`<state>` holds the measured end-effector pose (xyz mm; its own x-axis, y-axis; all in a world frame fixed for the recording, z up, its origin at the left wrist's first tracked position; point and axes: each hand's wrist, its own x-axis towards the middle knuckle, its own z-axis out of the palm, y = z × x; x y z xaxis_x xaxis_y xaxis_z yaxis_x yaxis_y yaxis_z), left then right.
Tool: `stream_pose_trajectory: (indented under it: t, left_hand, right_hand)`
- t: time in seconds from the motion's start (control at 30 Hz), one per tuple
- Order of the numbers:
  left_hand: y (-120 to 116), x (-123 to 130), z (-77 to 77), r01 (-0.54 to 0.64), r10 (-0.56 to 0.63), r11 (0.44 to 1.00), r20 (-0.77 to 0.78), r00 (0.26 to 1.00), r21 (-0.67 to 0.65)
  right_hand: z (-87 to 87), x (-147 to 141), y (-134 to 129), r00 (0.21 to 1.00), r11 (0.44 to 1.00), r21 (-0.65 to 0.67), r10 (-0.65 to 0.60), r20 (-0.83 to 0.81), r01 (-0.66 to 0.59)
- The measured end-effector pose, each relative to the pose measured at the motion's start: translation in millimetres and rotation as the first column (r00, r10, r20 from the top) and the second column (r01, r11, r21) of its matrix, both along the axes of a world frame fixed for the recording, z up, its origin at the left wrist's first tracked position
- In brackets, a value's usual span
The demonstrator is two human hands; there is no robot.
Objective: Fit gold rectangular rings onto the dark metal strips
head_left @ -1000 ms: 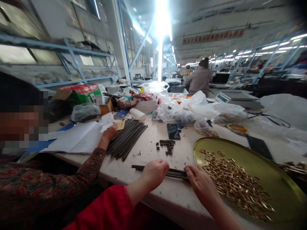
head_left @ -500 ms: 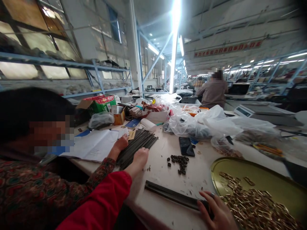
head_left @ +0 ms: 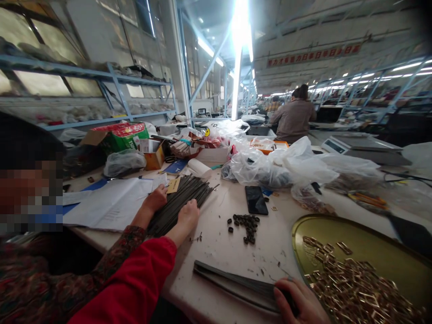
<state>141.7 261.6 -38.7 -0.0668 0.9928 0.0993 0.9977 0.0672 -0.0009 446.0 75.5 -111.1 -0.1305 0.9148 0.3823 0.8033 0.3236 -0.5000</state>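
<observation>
We see the small bundle of dark strips (head_left: 236, 283) lying along the near edge of the pale table (head_left: 216, 240), its right end held in our right hand (head_left: 299, 299). Our left hand (head_left: 187, 218) is on the near side of the larger strip pile (head_left: 178, 195), fingers bent; we cannot tell whether it grips any. Beyond the bundle we see black rings (head_left: 249, 225), then a phone (head_left: 256, 200). Right of these, a gold-coloured tray (head_left: 374, 245) holds metal buckles (head_left: 354, 288). Left of the pile, a co-worker's hand (head_left: 157, 198) is beside open papers (head_left: 111, 202).
</observation>
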Motion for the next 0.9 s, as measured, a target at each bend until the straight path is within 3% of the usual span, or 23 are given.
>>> stream_pose_trajectory:
  t: [0.13, 0.27, 0.37, 0.43, 0.5, 0.57, 0.63, 0.73, 0.8, 0.9]
  left_hand:
    - [-9, 5, 14.5, 0.022, -0.023, 1.000, 0.051, 0.998, 0.011]
    - [-54, 22, 35.2, 0.195, -0.195, 0.981, 0.127, 0.973, 0.012]
    - [-109, 37, 43.0, 0.423, -0.408, 0.906, 0.214, 0.888, -0.027]
    - [-143, 44, 42.0, 0.594, -0.543, 0.802, 0.337, 0.769, -0.061]
    - [-168, 48, 37.7, 0.663, -0.565, 0.742, 0.443, 0.696, -0.096]
    - [-180, 52, 33.6, 0.664, -0.502, 0.737, 0.559, 0.660, -0.123]
    - [-184, 56, 32.4, 0.658, -0.366, 0.735, 0.721, 0.588, -0.163]
    - [-178, 64, 34.4, 0.672, -0.001, 0.678, 0.914, 0.405, -0.297]
    - [-170, 67, 34.3, 0.666, 0.238, 0.648, 0.929, 0.283, -0.369]
    - [-158, 67, 29.7, 0.612, 0.415, 0.691, 0.905, 0.099, -0.384]
  right_hand:
    - [2.9, -3, -6, 0.996, 0.996, 0.019, -0.082, -0.031, 0.083]
    - [21.4, -7, -15, 0.948, 0.974, 0.038, -0.210, -0.239, 0.225]
    - [52.7, -12, -17, 0.786, 0.955, -0.190, -0.296, -0.542, 0.229]
    - [71.4, -15, -14, 0.635, 0.948, -0.305, -0.290, -0.716, 0.089]
    - [81.1, -18, -9, 0.542, 0.935, -0.355, -0.290, -0.789, -0.016]
    - [81.5, -22, -4, 0.534, 0.915, -0.399, -0.310, -0.786, -0.057]
    - [77.9, -28, 0, 0.582, 0.890, -0.437, -0.286, -0.761, -0.133]
    - [77.4, -35, 9, 0.733, 0.841, -0.472, -0.142, -0.665, -0.265]
    - [81.7, -34, 24, 0.858, 0.860, -0.453, -0.036, -0.513, -0.235]
    - [85.0, -24, 59, 0.991, 0.940, -0.334, 0.018, -0.130, -0.061]
